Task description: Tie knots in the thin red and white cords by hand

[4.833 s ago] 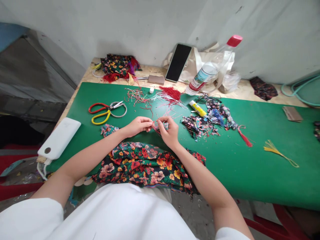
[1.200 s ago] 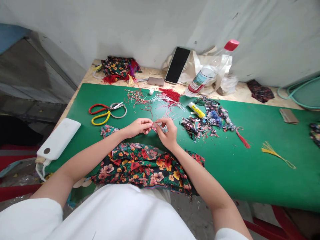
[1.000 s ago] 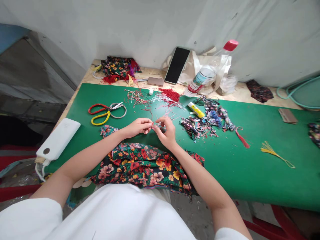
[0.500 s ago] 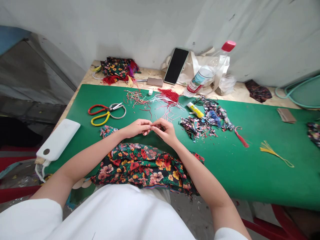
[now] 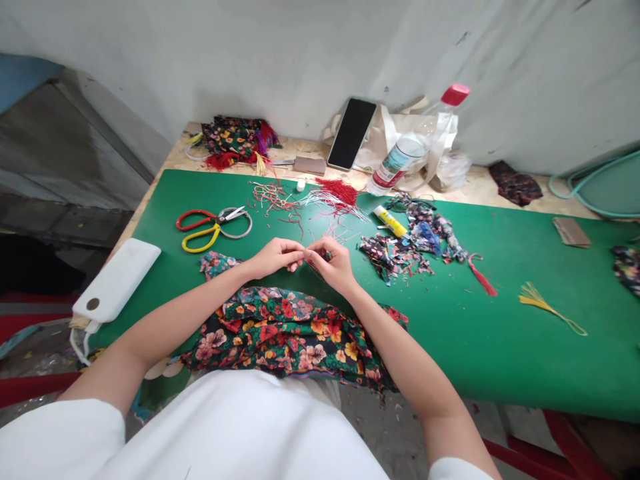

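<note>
Over the green mat (image 5: pixel 480 267), my left hand (image 5: pixel 277 257) and my right hand (image 5: pixel 331 265) meet at the fingertips, both closed in a pinch. What they pinch is too small to name; a thin dark strand seems to show below my right fingers. Closer to my body lies a bunched floral cloth (image 5: pixel 295 327), black with red, yellow and pink flowers. A smaller floral piece (image 5: pixel 217 264) is beside my left wrist. Just beyond my hands are loose red and white cords (image 5: pixel 325 207). Scissors (image 5: pixel 215 228) with one red and one yellow handle rest to the left.
A white power bank (image 5: pixel 117 280) lies at the left edge. Right of my hands are fabric scraps (image 5: pixel 395 257), a yellow glue tube (image 5: pixel 390 221), a red tassel (image 5: pixel 483 277) and a yellow tassel (image 5: pixel 547 307). Behind stand a phone (image 5: pixel 352 133) and a plastic bottle (image 5: pixel 403 160).
My joined fingertips have shifted very slightly to the right. The pinch stays closed, and the things on the mat lie as before.
</note>
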A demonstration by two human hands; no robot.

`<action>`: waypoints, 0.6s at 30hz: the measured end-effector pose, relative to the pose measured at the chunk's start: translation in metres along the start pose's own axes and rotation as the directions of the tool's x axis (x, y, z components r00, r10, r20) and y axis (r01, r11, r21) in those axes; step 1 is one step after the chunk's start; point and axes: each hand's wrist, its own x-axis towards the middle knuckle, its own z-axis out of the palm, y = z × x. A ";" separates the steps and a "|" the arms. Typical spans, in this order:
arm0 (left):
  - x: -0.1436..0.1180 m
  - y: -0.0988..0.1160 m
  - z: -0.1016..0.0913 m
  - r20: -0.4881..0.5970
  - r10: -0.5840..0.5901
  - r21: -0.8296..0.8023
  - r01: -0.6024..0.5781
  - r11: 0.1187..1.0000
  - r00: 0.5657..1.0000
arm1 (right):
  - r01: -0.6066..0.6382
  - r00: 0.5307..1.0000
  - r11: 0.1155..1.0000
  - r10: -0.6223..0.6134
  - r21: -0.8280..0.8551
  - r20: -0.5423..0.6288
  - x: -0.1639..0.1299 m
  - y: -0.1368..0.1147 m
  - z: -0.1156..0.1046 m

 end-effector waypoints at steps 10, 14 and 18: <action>-0.003 -0.002 0.003 0.005 0.100 0.185 -0.099 0.978 0.995 | 0.055 0.997 0.997 -0.058 -0.055 -0.049 -0.004 -0.004 0.004; -0.002 -0.003 0.002 -0.022 0.132 0.122 -0.128 0.984 0.991 | 0.050 0.996 0.997 -0.053 -0.050 -0.065 -0.005 -0.006 0.003; -0.001 -0.001 0.001 -0.077 0.137 0.019 -0.136 0.991 0.988 | 0.122 0.992 0.989 -0.118 -0.087 0.041 -0.006 -0.007 0.004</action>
